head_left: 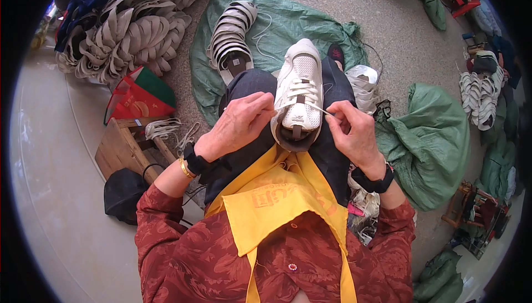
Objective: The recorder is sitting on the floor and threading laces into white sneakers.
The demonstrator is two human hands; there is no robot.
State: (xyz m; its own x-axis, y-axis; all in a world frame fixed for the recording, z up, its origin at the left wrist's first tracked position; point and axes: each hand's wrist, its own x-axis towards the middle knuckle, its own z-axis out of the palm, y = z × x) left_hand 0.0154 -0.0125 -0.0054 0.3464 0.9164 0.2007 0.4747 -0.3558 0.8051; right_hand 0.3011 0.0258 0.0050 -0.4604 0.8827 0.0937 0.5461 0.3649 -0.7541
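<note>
A white sneaker [305,67] rests between my knees, its toe pointing away from me and its dark-lined opening towards me. White lace [317,107] crosses the tongue in several rows. My left hand [244,117] is closed in a pinch at the left side of the shoe, on a lace end. On the other side, my right hand [356,137] pinches the second end, which runs taut from the eyelets to the fingertips. Over my lap lies a yellow apron [277,203].
A row of nested shoe uppers [230,29] lies on a green sheet [299,20] ahead. Large stacks of pale uppers [133,31] fill the far left. Beside me stand a wooden stool [119,148] with loose laces [163,130], a red-green bag [141,95] and a green sack [424,142].
</note>
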